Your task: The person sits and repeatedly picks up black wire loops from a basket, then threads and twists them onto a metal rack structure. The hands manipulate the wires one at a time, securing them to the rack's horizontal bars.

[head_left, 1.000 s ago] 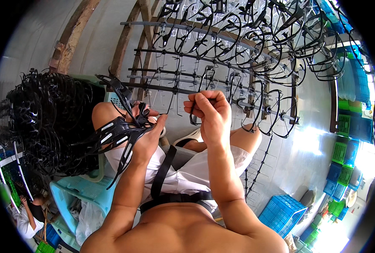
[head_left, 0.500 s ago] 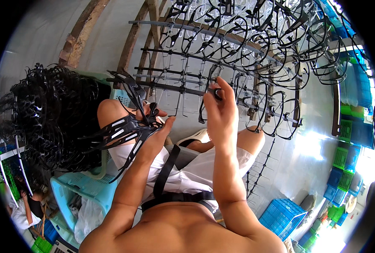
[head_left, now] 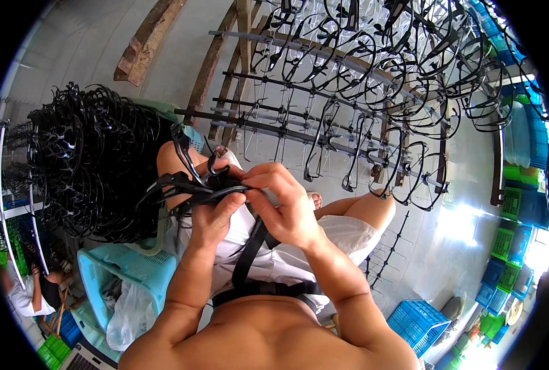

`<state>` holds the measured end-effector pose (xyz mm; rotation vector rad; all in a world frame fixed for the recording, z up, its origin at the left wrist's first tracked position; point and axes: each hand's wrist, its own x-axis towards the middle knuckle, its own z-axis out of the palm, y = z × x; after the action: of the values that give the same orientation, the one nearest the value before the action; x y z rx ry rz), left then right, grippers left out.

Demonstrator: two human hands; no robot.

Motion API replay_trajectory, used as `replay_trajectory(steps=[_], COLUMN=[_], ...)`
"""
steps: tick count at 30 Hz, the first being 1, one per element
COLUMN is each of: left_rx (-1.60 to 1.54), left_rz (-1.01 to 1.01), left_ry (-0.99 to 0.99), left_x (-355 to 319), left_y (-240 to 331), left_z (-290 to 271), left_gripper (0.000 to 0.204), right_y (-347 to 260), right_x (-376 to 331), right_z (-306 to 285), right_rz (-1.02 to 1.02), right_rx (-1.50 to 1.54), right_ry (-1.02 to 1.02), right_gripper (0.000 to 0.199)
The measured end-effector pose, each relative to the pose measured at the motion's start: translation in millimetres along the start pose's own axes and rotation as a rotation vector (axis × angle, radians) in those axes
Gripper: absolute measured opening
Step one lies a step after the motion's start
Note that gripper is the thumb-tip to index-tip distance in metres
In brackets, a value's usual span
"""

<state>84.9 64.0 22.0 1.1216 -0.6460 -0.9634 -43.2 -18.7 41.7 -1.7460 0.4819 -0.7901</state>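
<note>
A bunch of black curved plastic frames with slotted, branching arms (head_left: 174,185) is gripped in my left hand (head_left: 216,216), above my left knee. My right hand (head_left: 284,206) has come up against the bunch, with thumb and fingers closed in a pinch on the end of one frame. Fingers of both hands nearly meet there and hide part of the frames. Ahead of my hands stands a rack of dark rods (head_left: 262,128) with thin wire hooks. Similar black frames (head_left: 321,145) hang from the right part of its lower rod.
A large heap of black frames (head_left: 95,166) fills a crate at my left. Below it is a light blue basket (head_left: 126,271) with a clear plastic bag (head_left: 132,314). More frames hang at upper right. A blue crate (head_left: 417,327) stands at lower right; another person (head_left: 31,296) sits far left.
My right hand has left the rack and moved down and left to the bunch in my left hand, closing on a frame. The view has shifted slightly.
</note>
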Motion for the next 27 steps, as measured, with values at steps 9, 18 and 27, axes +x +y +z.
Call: replay_trajectory(steps=[9,18,27], left_rx=[0.376,0.519,0.106], left_rz=[0.072,0.185,0.062], left_ry=[0.120,0.218,0.343], left_x=[1,-6,10], left_y=[-4,-42,-23], left_z=[-7,-7,3], left_gripper=[0.043,0.034,0.032], right_y=[-36,3,44], right_x=[6,55,75], right_z=[-61,-16,7], right_rz=[0.056,0.408,0.564], right_rx=[1.364,1.085,1.083], right_ry=[0.356,0.545,0.468], right_gripper=[0.012,0.025,0.009])
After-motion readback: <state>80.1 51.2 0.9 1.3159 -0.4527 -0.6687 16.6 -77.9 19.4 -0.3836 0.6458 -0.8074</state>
